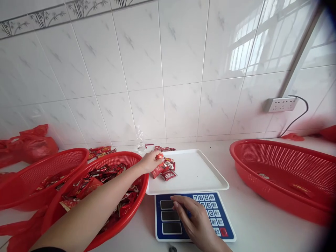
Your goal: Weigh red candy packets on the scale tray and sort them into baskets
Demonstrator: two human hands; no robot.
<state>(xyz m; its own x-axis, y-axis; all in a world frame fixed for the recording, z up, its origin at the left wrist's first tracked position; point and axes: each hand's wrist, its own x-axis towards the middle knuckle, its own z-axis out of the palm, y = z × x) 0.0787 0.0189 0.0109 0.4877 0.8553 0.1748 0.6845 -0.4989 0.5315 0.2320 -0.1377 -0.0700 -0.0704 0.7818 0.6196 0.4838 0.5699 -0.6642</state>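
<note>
My left hand [152, 162] reaches across to the left end of a white weighing tray [199, 171], its fingers closed on a small red wrapped candy [159, 157]. Just beneath and beside those fingers, several red and dark-red wrapped candies [168, 174] lie on the tray. Over the blue panel of an electronic scale [185, 235] hovers my right hand [195, 218], thumb and forefinger drawn together with nothing visible between them. It covers part of the keypad. Under my left forearm stands a red plastic basket [143, 189] heaped with wrapped candies [90, 187].
Another red basket [78, 154] with some candies sits at far left, near red plastic bags [39, 147]. At right stands a large red basket [244, 171] holding a few packets. A clear plastic bottle [140, 140] and loose candies [101, 151] lie along the wall. A power strip [282, 104] is mounted there.
</note>
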